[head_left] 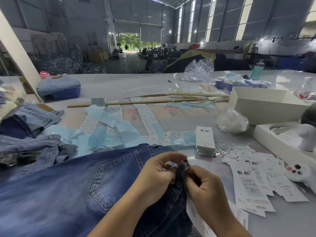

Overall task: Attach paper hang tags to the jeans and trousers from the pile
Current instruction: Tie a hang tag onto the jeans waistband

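jeans (71, 182) flat on desk (119, 84), waistband end beside fanned hang tags (251, 183) | left hand (159, 171) and right hand (203, 183) both pinching waistband | advice: keep fabric taut, loop snug, tag face-up

Left hand (158, 170) and right hand (203, 183) meet at centre, fingers curled in a pinching grip, forearms angling inward.

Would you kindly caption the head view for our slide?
Both hands, left hand and right hand, pinch the dark jeans waistband beside loose hang tags.
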The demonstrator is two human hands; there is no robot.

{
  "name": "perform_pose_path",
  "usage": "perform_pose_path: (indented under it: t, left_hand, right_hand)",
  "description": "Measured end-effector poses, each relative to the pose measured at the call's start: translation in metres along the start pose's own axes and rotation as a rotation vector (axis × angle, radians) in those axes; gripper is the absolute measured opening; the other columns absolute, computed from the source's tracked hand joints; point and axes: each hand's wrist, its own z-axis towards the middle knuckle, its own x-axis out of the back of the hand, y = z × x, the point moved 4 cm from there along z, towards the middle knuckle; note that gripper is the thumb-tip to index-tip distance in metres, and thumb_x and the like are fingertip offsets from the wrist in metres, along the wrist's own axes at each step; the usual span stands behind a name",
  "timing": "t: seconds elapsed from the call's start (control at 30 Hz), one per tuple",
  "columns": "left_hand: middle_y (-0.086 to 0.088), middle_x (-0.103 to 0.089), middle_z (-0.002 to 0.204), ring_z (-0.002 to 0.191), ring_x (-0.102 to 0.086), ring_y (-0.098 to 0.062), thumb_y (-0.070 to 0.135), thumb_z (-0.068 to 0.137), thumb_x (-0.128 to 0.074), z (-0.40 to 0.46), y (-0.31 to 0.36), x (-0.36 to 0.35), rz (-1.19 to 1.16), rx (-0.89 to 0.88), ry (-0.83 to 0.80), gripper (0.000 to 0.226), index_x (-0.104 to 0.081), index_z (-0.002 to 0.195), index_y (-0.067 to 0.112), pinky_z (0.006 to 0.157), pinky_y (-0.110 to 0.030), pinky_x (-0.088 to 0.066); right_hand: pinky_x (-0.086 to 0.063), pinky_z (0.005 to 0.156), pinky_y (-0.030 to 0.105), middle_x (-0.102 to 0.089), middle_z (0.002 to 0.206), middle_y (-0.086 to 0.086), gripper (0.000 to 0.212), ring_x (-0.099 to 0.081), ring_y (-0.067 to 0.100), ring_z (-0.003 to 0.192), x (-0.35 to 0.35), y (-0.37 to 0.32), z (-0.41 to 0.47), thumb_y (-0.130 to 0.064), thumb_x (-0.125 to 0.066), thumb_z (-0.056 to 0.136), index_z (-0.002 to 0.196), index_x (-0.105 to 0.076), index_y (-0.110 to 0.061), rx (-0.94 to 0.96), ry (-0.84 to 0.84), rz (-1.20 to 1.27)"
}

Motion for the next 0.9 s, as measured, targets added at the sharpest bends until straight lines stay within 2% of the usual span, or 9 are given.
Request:
perform_pose_path:
  t: [0.1,0.23,0.33,0.5,0.6,0.73,0.8,0.9]
  left_hand:
    - [0.018,-0.072,0.087,0.065,-0.058,0.004,-0.01,0.094,-0.054,-0.003,0.002,0.004,0.032,-0.069,0.044,0.038,-0.074,0.104,0.02,0.063,-0.009,-0.045]
    - [0.012,-0.074,0.099,0.082,-0.065,0.001,0.001,0.094,-0.061,-0.004,0.004,0.009,0.046,-0.113,0.037,0.033,-0.075,0.103,0.03,0.072,-0.01,-0.047]
    - [0.014,-0.073,0.1,0.09,-0.066,-0.003,0.005,0.092,-0.062,-0.004,0.002,0.011,0.102,-0.139,0.052,0.037,-0.072,0.103,0.039,0.077,-0.013,-0.049]
    - [0.014,-0.072,0.096,0.086,-0.066,-0.004,0.013,0.087,-0.063,-0.006,-0.001,0.012,0.129,-0.15,0.108,0.033,-0.071,0.098,0.043,0.073,-0.015,-0.051]
    - [0.008,-0.07,0.086,0.075,-0.061,-0.007,0.012,0.086,-0.068,-0.006,-0.006,0.013,0.118,-0.149,0.139,0.026,-0.071,0.09,0.037,0.069,-0.022,-0.052]
    - [0.006,-0.067,0.078,0.063,-0.053,-0.011,0.013,0.089,-0.071,-0.006,-0.01,0.014,0.16,-0.142,0.181,0.019,-0.07,0.086,0.031,0.062,-0.029,-0.05]
    - [0.009,-0.069,0.082,0.067,-0.059,-0.008,0.015,0.088,-0.074,-0.006,-0.008,0.014,0.183,-0.151,0.166,0.018,-0.07,0.087,0.032,0.065,-0.024,-0.052]
    - [0.01,-0.071,0.086,0.072,-0.063,-0.004,0.016,0.085,-0.077,-0.007,-0.005,0.016,0.232,-0.174,0.164,0.018,-0.071,0.088,0.033,0.068,-0.016,-0.05]
  right_hand:
    - [-0.047,0.05,0.033,-0.065,0.062,-0.002,0.027,-0.057,0.016,0.056,0.001,-0.002,0.002,-0.002,-0.069,0.086,0.076,-0.072,-0.026,0.031,0.039,0.014]
    - [-0.056,0.058,0.031,-0.072,0.072,-0.006,0.035,-0.067,0.012,0.065,-0.001,-0.008,0.002,0.002,-0.069,0.085,0.088,-0.076,-0.033,0.069,0.097,0.051]
    - [-0.056,0.061,0.031,-0.073,0.075,-0.01,0.042,-0.068,0.011,0.067,-0.006,-0.009,0.002,0.003,-0.07,0.084,0.096,-0.074,-0.037,0.08,0.134,0.023]
    - [-0.058,0.068,0.037,-0.074,0.082,-0.012,0.033,-0.07,0.009,0.077,-0.011,-0.004,0.003,0.004,-0.068,0.085,0.096,-0.079,-0.025,0.061,0.106,-0.031]
    - [-0.057,0.064,0.035,-0.073,0.08,-0.014,0.038,-0.069,0.009,0.074,-0.011,-0.008,0.005,0.002,-0.064,0.087,0.095,-0.077,-0.033,0.074,0.033,-0.044]
    - [-0.056,0.06,0.04,-0.072,0.076,-0.011,0.035,-0.068,0.012,0.071,-0.013,-0.008,0.006,-0.006,-0.06,0.089,0.093,-0.074,-0.038,0.058,-0.04,-0.036]
    - [-0.056,0.061,0.039,-0.072,0.077,-0.012,0.034,-0.069,0.011,0.072,-0.012,-0.007,0.005,-0.01,-0.059,0.088,0.095,-0.074,-0.04,0.06,-0.044,-0.03]
    - [-0.056,0.062,0.03,-0.072,0.079,-0.016,0.035,-0.069,0.008,0.074,-0.012,-0.009,0.006,-0.012,-0.056,0.086,0.097,-0.073,-0.041,0.073,-0.065,-0.03]
